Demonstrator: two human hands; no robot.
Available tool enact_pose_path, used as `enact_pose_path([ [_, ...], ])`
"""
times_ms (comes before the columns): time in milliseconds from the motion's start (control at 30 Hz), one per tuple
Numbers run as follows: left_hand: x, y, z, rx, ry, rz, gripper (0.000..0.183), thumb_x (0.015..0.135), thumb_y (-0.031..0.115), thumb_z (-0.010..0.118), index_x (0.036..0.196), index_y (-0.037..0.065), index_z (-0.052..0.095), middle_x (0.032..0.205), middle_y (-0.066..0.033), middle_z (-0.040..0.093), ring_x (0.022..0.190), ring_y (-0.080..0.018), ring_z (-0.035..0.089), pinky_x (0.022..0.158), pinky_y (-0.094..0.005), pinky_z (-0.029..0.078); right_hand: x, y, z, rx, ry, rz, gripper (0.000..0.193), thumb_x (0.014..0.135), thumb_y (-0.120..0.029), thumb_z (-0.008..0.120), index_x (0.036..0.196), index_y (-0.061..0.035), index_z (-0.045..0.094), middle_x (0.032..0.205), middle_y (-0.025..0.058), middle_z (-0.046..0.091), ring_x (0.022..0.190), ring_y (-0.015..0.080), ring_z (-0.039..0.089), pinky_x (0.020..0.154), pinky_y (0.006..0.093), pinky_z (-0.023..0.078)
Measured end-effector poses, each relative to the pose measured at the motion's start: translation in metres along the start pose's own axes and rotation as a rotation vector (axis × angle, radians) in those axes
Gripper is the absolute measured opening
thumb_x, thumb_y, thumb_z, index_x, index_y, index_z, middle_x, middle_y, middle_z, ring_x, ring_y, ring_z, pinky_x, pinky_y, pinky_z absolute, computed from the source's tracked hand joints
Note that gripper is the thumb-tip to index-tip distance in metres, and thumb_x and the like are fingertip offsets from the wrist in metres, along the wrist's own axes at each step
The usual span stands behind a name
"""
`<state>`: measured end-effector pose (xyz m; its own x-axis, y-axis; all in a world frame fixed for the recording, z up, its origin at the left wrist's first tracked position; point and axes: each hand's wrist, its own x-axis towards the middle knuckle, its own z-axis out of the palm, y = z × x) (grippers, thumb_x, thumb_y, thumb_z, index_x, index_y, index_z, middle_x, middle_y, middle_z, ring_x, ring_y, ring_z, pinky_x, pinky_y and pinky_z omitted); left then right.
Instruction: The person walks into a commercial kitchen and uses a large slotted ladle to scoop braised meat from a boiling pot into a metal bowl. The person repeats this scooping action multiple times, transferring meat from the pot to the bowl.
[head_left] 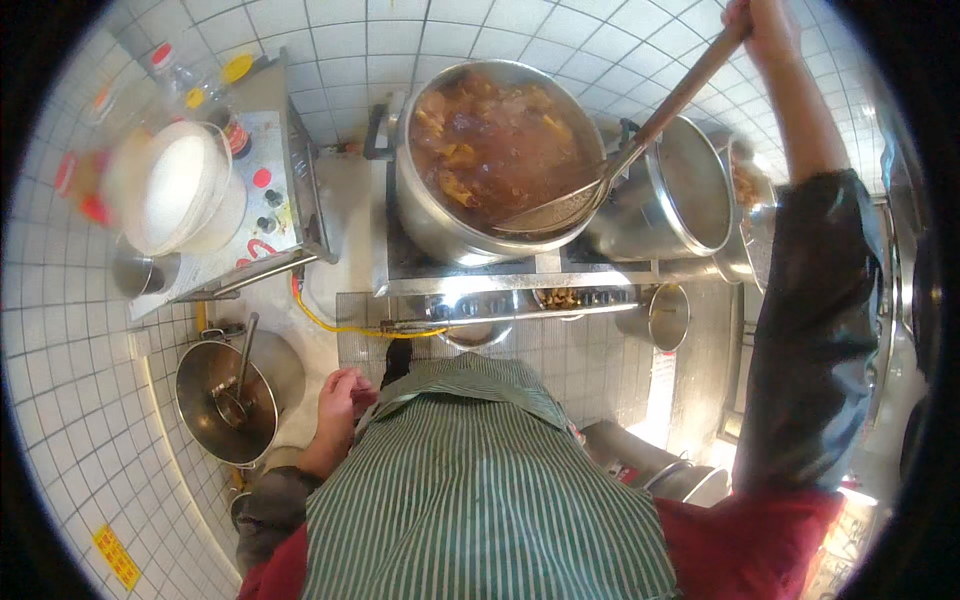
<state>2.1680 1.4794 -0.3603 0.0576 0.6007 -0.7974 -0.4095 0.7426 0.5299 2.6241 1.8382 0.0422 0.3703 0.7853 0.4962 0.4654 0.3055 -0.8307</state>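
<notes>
Over the right rim of the large round steel pot (pixel 428 215) reaches a long brown-handled metal skimmer (pixel 665 115), slanting far-right to the right hand (pixel 768 35) clamped on its end; the left hand (pixel 345 398), loosely half-open, hangs well nearside of the pot.

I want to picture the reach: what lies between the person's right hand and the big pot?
A long-handled skimmer: in the head view its shaft slants from the right hand to its head over the big pot.
</notes>
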Motion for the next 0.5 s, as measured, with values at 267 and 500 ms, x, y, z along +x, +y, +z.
enact_pose_path([
  [267,0.002,-0.009,-0.019,0.042,0.047,-0.042,0.021,0.092,0.022,0.058,0.102,0.004,0.053,0.083,-0.0079,0.06,0.074,-0.0218,0.064,0.069,-0.0371,0.055,0.008,0.041,0.022,0.076,0.106,0.088,0.022,0.085,-0.028,0.063,0.082,-0.0081,0.055,0.053,0.0024,0.041,0.04,0.0179,0.04,0.037,0.0344,0.034],
  [500,0.004,-0.011,-0.021,0.048,0.074,-0.049,0.02,0.092,0.019,0.058,0.105,0.003,0.055,0.087,-0.0093,0.061,0.076,-0.0241,0.064,0.072,-0.0368,0.055,-0.037,0.061,-0.007,0.102,0.304,0.045,0.02,0.084,-0.028,0.063,0.078,-0.009,0.057,0.053,0.0021,0.044,0.038,0.0168,0.041,0.036,0.0325,0.034],
])
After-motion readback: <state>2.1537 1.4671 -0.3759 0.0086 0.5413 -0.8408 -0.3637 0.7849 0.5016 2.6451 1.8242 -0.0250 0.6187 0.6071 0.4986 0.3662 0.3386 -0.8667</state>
